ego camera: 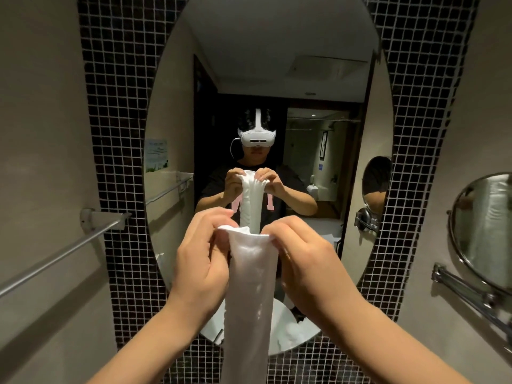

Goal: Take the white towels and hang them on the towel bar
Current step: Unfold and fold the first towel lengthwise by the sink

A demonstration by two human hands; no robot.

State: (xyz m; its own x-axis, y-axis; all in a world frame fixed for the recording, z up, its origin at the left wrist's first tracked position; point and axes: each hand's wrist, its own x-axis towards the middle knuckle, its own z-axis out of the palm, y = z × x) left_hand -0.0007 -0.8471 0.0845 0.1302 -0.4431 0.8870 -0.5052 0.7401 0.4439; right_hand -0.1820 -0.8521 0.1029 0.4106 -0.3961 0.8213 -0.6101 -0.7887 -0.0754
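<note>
Presently: left hand [201, 256] and right hand [307, 261] are both pinching the top edge of the towel [250, 286], which is hanging between them. Bar [63, 250] is lying left of the left hand; spreading the edge wide before draping looks advisable.

A long, round, brushed-metal towel bar [59, 252] is fixed by a pale bracket to the beige wall [36, 134] at the left, beside the dark mosaic-tiled strip [122, 106]. Nothing is hung on it. Whatever surface lies below the oval mirror [277, 65] cannot be made out.
</note>
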